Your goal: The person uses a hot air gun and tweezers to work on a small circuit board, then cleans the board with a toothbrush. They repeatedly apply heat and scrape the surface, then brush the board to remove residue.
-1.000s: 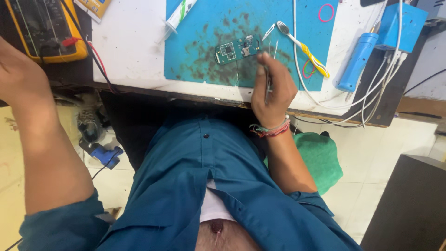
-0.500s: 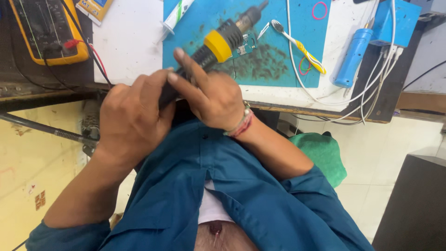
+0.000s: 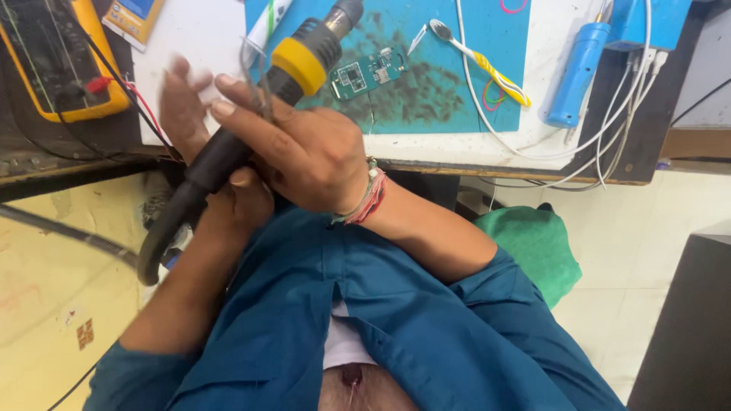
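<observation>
Frame centre: right hand (image 3: 316, 156) grips hot-air gun (image 3: 259, 114) by its stiff black handle; left hand (image 3: 202, 144) blurred, grip unclear; nozzle likely hot.

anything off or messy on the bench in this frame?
The blue work mat is heavily smeared with dark, burnt-looking marks around the small green circuit board. White cables trail loosely over the table edge. The right hand grips the black, yellow-banded heat tool, and the left hand is blurred.
</observation>
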